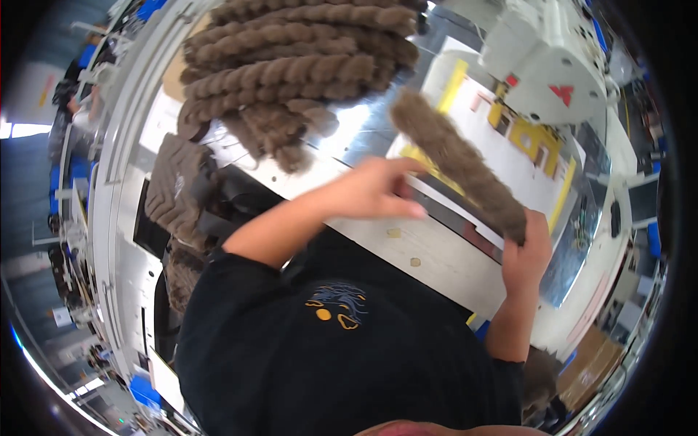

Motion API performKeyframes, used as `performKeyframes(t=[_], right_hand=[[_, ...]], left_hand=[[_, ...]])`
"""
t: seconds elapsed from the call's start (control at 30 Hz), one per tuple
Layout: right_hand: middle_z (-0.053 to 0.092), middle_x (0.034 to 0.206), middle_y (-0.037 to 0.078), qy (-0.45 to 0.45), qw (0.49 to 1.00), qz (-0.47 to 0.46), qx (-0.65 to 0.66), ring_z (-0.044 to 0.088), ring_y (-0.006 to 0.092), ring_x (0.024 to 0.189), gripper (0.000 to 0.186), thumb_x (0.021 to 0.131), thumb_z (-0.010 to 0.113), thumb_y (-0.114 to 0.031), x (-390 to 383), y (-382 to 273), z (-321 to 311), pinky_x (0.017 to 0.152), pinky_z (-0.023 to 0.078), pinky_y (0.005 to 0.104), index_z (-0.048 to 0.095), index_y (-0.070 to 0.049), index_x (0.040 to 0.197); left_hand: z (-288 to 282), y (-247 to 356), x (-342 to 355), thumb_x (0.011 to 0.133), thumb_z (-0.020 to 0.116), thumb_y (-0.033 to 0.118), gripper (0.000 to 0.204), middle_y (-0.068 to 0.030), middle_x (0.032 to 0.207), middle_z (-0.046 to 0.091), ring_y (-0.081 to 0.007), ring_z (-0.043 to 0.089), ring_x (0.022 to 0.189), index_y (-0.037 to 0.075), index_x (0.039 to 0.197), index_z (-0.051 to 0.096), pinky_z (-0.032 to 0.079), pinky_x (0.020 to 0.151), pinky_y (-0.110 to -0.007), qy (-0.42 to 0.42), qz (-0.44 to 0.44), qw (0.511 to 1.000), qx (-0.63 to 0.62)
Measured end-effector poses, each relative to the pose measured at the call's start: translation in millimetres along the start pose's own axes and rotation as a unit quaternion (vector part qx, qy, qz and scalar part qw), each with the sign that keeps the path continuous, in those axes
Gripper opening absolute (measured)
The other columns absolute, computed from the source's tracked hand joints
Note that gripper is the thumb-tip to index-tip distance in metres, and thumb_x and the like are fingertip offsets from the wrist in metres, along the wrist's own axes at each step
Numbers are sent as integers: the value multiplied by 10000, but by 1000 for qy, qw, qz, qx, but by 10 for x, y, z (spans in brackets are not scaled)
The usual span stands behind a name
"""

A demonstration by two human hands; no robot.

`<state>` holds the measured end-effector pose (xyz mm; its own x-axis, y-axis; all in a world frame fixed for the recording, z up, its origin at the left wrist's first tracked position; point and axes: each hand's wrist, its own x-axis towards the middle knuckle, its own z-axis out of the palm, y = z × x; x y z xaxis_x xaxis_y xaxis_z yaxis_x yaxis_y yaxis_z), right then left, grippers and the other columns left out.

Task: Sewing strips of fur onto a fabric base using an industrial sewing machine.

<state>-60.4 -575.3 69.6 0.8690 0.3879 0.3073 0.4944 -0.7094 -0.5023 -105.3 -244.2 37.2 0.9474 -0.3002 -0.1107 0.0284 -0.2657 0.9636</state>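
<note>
A long strip of brown fur (462, 160) slants across the work surface in front of me, its far end up and to the left. My right hand (529, 247) grips the strip's near end, fingers wrapped round it. Close to the strip's left side, my left hand (378, 190) is held with thumb and fingers apart and nothing between them. Beneath the strip lies a white sheet (502, 149) edged with yellow tape, beside the yellow metal parts (534, 142) of a white sewing machine (542, 62).
A big pile of ridged brown fur pieces (291, 65) covers the table's far left. Folded brown fabric (178, 185) sits left of my left arm, beside a black object (243, 192). The pale table edge (414, 247) runs in front of my body. Cardboard (592, 363) stands at lower right.
</note>
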Motion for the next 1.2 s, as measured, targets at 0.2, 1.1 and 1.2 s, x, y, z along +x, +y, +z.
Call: performKeyframes(t=[0.2,1.1,1.2], right_hand=[[648,1056,146,-58,989,-135,-11,648,383,924,546,766,670,17,527,-811,208,802,527,455,636,-43,1308],[611,925,74,-136,988,20,76,572,177,745,218,967,643,-82,385,399,645,663,487,304,707,-13,1164],[607,911,70,-123,987,17,103,564,161,739,214,955,652,-69,358,430,666,663,482,293,710,-2,1150]], left_hand=[[-91,511,195,964,749,384,403,-24,793,666,-100,607,642,25,1104,631,493,557,-250,217,37,940,-262],[-1545,-1003,-3284,756,842,429,634,-194,1234,674,-360,632,1200,76,1257,678,509,1013,-465,564,-421,543,457],[-1471,-937,-2984,753,831,348,617,-150,1258,658,-347,611,1234,118,1297,654,502,1001,-471,485,-405,594,498]])
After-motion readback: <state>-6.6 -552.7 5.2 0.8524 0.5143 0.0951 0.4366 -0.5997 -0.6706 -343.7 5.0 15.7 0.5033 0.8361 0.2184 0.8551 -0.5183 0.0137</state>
